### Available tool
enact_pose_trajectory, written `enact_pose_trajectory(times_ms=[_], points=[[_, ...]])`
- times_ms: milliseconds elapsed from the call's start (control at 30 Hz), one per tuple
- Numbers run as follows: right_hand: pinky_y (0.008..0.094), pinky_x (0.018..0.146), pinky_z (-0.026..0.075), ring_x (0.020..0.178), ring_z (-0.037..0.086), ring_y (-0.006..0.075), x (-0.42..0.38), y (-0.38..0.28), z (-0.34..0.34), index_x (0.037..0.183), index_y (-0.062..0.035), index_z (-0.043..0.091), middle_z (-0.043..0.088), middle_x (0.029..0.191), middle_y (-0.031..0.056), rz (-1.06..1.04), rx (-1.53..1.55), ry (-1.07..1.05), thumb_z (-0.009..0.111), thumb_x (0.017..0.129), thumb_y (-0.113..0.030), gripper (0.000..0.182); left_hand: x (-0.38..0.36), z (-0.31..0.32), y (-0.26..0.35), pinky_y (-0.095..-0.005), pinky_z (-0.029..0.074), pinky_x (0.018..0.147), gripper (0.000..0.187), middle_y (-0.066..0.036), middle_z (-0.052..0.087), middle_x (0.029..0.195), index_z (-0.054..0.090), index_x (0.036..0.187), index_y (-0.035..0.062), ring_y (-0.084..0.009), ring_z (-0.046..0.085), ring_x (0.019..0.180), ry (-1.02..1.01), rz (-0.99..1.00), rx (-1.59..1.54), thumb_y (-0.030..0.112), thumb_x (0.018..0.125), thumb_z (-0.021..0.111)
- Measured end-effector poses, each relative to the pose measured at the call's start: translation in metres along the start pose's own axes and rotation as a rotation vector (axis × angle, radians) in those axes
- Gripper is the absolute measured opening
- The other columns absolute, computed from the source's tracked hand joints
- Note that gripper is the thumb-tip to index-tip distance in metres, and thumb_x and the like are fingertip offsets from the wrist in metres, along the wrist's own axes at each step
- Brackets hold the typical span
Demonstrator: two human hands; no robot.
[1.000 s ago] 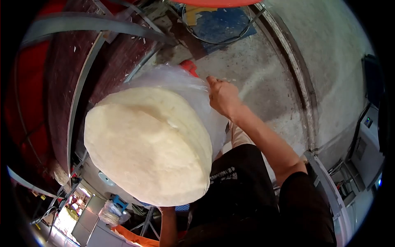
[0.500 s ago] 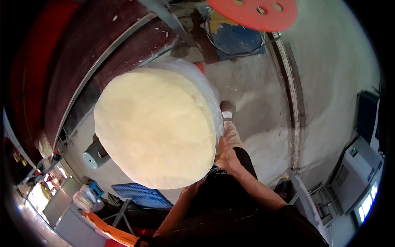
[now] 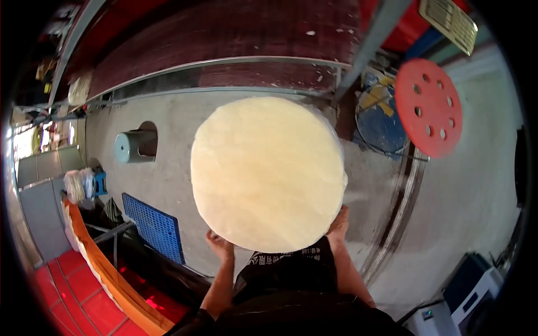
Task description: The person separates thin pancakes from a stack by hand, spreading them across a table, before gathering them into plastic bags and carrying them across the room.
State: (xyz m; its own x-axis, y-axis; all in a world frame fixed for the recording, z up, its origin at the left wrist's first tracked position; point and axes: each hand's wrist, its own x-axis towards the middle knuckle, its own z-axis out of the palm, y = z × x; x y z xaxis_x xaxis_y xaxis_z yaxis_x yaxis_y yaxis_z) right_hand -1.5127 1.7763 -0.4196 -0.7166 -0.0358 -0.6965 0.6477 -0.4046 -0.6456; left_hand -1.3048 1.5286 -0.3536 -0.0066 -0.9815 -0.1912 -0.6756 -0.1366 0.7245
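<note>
A large, round, pale-yellow stack of thin sheets (image 3: pixel 269 173) is held level in front of my body, over the floor. Its top is smooth and slightly mottled, and a little clear plastic shows along its right edge. My left hand (image 3: pixel 220 246) grips the near left rim, its fingers partly hidden beneath. My right hand (image 3: pixel 338 228) grips the near right rim, with most of its fingers under the edge. Behind the near rim is the black apron (image 3: pixel 286 266) with white printing.
A dark red table (image 3: pixel 241 33) with a metal edge runs across the far side. A red stool with holes (image 3: pixel 428 106) stands at right. On the left are a grey-green stool (image 3: pixel 131 147), a blue plastic grate (image 3: pixel 152 227) and an orange cloth (image 3: pixel 112 269).
My view and body have turned left, so the table now lies straight across ahead. The stack has come level, its plastic-wrapped side less visible. My left hand now shows more clearly at the rim.
</note>
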Motion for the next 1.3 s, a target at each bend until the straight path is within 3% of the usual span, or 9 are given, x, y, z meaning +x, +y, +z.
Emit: enact_pose_trajectory(times_ms=[67, 167, 233, 367, 400, 567, 767, 1000, 1300], points=[[0.0309, 0.064, 0.041, 0.073, 0.048, 0.0184, 0.024, -0.038, 0.016, 0.101, 0.0006, 0.046, 0.049, 0.082, 0.0123, -0.412, -1.092, 0.066, 0.052, 0.078, -0.017, 0.029, 0.024, -0.003, 0.051, -0.0276, 0.046, 0.064, 0.037, -0.011, 0.056, 0.085, 0.049, 0.101, -0.0022, -0.0133, 0.055, 0.078, -0.162, 0.061, 0.219, 0.002, 0.068, 0.063], [0.0323, 0.068, 0.043, 0.076, 0.053, 0.0207, 0.060, -0.070, 0.028, 0.096, 0.0003, 0.052, 0.056, 0.084, 0.0120, -0.106, -1.246, -0.080, 0.049, 0.079, -0.016, 0.023, 0.062, -0.009, 0.023, -0.0337, 0.048, 0.059, 0.016, -0.007, 0.057, 0.063, 0.055, 0.085, -0.0027, -0.0173, 0.056, 0.059, -0.313, -0.385, -0.139, 0.006, 0.072, 0.052], [0.0327, 0.072, 0.048, 0.082, 0.058, 0.0221, 0.066, -0.074, 0.034, 0.101, -0.0040, 0.054, 0.058, 0.099, 0.0110, 0.285, -0.287, 0.032, 0.040, 0.086, -0.021, 0.027, 0.081, -0.014, -0.008, -0.0376, 0.049, 0.061, 0.016, -0.009, 0.057, 0.063, 0.057, 0.076, -0.0012, -0.0199, 0.056, 0.058, -0.247, -0.915, -0.763, 0.008, 0.072, 0.044], [0.0282, 0.073, 0.045, 0.086, 0.055, 0.0159, 0.020, -0.134, 0.089, 0.099, -0.0002, 0.053, 0.057, 0.097, 0.0065, -0.013, -0.652, -0.485, 0.062, 0.065, -0.046, 0.058, 0.082, -0.018, 0.029, -0.0322, 0.043, 0.050, 0.012, -0.007, 0.054, 0.063, 0.053, 0.063, 0.0038, -0.0194, 0.051, 0.056, -0.719, -1.020, -1.231, 0.013, 0.065, 0.046], [0.0283, 0.072, 0.045, 0.085, 0.055, 0.0158, 0.030, -0.133, 0.095, 0.099, -0.0003, 0.053, 0.057, 0.096, 0.0065, 0.011, -0.660, -0.466, 0.062, 0.065, -0.045, 0.057, 0.076, -0.005, 0.039, -0.0287, 0.040, 0.044, 0.011, -0.004, 0.051, 0.058, 0.054, 0.062, 0.0050, -0.0169, 0.048, 0.049, -0.369, -0.907, -0.804, 0.013, 0.068, 0.049], [0.0290, 0.070, 0.045, 0.084, 0.055, 0.0155, 0.090, -0.125, 0.143, 0.097, -0.0004, 0.054, 0.058, 0.093, 0.0062, -0.178, -1.178, -0.401, 0.061, 0.067, -0.043, 0.052, 0.118, -0.001, 0.085, -0.0354, 0.046, 0.053, 0.013, -0.013, 0.060, 0.066, 0.058, 0.069, 0.0021, -0.0272, 0.060, 0.062, -0.391, 0.015, 0.910, 0.010, 0.059, 0.058], [0.0297, 0.067, 0.045, 0.081, 0.055, 0.0150, 0.145, -0.123, 0.139, 0.095, -0.0006, 0.055, 0.058, 0.089, 0.0059, -0.353, -1.577, -0.320, 0.061, 0.069, -0.039, 0.046, 0.177, 0.051, 0.080, -0.0359, 0.046, 0.055, 0.013, -0.014, 0.058, 0.067, 0.055, 0.068, 0.0004, -0.0299, 0.057, 0.063, -0.400, 0.150, 0.358, 0.003, 0.056, 0.051], [0.0306, 0.063, 0.045, 0.079, 0.055, 0.0145, 0.202, -0.135, 0.120, 0.092, -0.0009, 0.056, 0.058, 0.085, 0.0056, -0.522, -1.731, -0.244, 0.060, 0.072, -0.035, 0.040, 0.201, 0.041, 0.083, -0.0322, 0.044, 0.054, 0.017, -0.009, 0.057, 0.070, 0.055, 0.074, -0.0012, -0.0221, 0.054, 0.061, -0.971, -1.018, -1.115, 0.001, 0.058, 0.051], [0.0310, 0.059, 0.044, 0.073, 0.055, 0.0157, 0.266, -0.143, 0.151, 0.088, -0.0013, 0.057, 0.058, 0.078, 0.0066, -0.807, -1.563, -0.415, 0.057, 0.076, -0.029, 0.030, 0.233, 0.109, 0.146, -0.0441, 0.044, 0.066, 0.032, -0.019, 0.057, 0.087, 0.049, 0.093, 0.0058, -0.0381, 0.053, 0.083, -0.415, 0.253, 0.435, 0.011, 0.063, 0.058]])
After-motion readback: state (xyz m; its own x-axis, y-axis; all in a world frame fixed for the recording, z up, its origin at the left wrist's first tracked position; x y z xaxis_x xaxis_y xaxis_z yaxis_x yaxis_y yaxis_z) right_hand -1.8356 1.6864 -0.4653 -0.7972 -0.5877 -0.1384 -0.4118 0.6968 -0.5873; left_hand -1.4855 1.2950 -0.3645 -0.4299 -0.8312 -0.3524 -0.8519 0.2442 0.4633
